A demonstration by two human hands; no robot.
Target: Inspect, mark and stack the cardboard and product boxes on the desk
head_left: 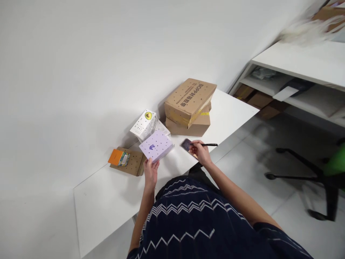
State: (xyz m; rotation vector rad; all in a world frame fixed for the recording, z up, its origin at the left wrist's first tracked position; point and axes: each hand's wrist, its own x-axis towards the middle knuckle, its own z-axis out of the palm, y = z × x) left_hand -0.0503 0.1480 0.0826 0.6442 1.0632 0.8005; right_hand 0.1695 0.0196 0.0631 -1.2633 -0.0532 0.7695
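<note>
A light purple box (156,145) with small dark marks on its top is tilted above the white table, its near edge gripped by my left hand (151,169). My right hand (199,151) is closed around a black pen (208,144), which points left toward the table. Below that hand lies a phone (186,144), partly covered by my fingers. Just behind the purple box stands a white box (144,124) with an avocado picture. Left of my left hand, an orange box (116,157) rests on a flat brown cardboard box (134,163).
Two stacked cardboard boxes, the upper one (190,97) printed with BOPP, stand on the white table (107,212) against the wall. To the right are a white shelf unit (302,61) holding cartons and a wheeled chair (327,180) on the floor.
</note>
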